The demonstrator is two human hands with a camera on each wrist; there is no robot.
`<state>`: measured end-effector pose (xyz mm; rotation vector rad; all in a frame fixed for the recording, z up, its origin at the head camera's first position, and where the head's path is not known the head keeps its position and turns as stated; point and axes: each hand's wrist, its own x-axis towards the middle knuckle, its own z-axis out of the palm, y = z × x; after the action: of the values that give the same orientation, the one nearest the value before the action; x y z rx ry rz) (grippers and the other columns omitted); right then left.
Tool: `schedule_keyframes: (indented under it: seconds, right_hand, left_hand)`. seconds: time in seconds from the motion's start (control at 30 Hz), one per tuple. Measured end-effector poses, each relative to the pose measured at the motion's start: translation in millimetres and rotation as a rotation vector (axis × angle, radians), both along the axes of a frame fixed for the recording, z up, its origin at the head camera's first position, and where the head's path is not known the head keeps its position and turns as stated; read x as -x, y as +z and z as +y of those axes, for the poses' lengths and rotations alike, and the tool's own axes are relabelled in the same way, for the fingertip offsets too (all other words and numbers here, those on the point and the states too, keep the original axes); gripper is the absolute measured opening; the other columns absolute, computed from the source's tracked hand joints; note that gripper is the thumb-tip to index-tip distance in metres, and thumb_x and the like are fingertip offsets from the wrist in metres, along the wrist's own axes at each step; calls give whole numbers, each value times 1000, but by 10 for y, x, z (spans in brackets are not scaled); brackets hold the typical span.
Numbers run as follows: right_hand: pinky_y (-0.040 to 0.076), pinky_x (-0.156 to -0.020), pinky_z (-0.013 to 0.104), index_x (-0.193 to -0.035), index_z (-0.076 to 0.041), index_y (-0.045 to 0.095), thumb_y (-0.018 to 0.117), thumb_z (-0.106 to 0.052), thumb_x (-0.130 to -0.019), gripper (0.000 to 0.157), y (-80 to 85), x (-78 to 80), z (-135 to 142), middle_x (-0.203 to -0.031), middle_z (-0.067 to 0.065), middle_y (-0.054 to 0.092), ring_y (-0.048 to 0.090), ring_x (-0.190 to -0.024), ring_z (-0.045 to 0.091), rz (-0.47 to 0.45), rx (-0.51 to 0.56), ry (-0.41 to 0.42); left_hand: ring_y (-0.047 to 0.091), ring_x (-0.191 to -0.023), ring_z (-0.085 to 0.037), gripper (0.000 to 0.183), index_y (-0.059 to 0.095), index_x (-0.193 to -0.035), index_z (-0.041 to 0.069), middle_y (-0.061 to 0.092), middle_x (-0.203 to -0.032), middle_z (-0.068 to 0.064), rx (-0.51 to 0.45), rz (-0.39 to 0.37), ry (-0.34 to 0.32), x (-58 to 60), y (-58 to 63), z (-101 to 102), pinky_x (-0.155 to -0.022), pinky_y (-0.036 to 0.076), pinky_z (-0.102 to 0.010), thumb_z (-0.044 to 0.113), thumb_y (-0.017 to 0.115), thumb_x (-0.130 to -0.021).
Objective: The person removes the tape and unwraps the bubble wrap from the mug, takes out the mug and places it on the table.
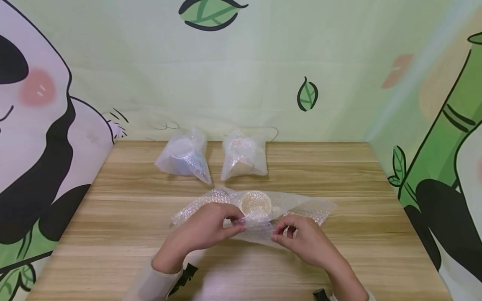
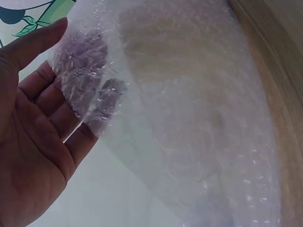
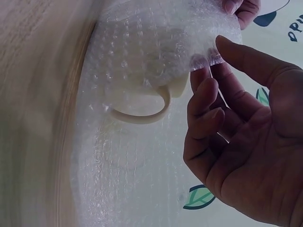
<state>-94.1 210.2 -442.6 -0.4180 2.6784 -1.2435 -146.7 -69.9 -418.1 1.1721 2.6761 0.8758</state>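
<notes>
A cream mug (image 1: 256, 202) lies in a sheet of clear bubble wrap (image 1: 314, 209) near the middle of the table, its round end visible in the head view. Its curved handle (image 3: 142, 117) shows at the wrap's edge in the right wrist view. My left hand (image 1: 214, 225) pinches the near edge of the wrap between thumb and fingers, left of the mug. On the other side, my right hand (image 1: 303, 238) pinches the same edge. Through the film in the left wrist view, the mug's body is only a blurred tan shape.
Two bubble-wrapped bundles stand at the back of the wooden table (image 1: 124, 200): one with something bluish inside (image 1: 184, 156), the other with something tan (image 1: 244, 156). A printed cloth backdrop (image 1: 263, 83) hangs right behind the table and along its sides.
</notes>
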Motion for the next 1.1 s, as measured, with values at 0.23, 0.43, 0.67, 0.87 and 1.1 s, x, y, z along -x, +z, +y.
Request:
schedule_keyframes:
  seconds: [0.23,0.43,0.67,0.87,1.1]
  right_hand:
    - [51,-64,23,-87,-31,73,80,-26,-91,10,-32,-12,18,-87,-17,69,61,-75,3,-16,7,48]
    - [51,-62,22,-89,-30,74,80,-29,-91,6,-55,-22,38,-84,-19,69,62,-75,3,2,11,100]
    - [51,-63,22,-89,-34,74,81,-33,-90,7,-67,-27,41,-83,-20,69,61,-75,1,-3,0,124]
    - [52,-68,22,-99,-29,75,81,-43,-88,18,-79,-46,89,-92,-17,72,63,-82,4,-3,-22,160]
    - [54,-82,31,-118,-17,75,77,-55,-88,48,-53,-67,153,-112,-2,73,64,-104,21,-96,-44,59]
  left_hand:
    - [65,-85,3,19,73,-94,29,69,-87,22,-17,-95,23,-9,-65,-69,-81,58,-27,46,68,-99]
    - [63,-79,1,36,71,-92,29,68,-82,18,-44,-145,46,0,-96,-146,-76,56,-28,47,46,-110]
    - [67,-86,-3,26,73,-99,24,72,-92,15,43,-139,97,41,-151,-237,-81,57,-32,32,51,-109]
    - [69,-114,-22,31,71,-122,12,74,-119,-1,127,-205,97,52,-209,-288,-99,56,-45,35,59,-105]
    - [54,-139,-36,65,60,-140,2,61,-145,-16,201,-245,72,55,-251,-313,-118,43,-54,50,67,-98]
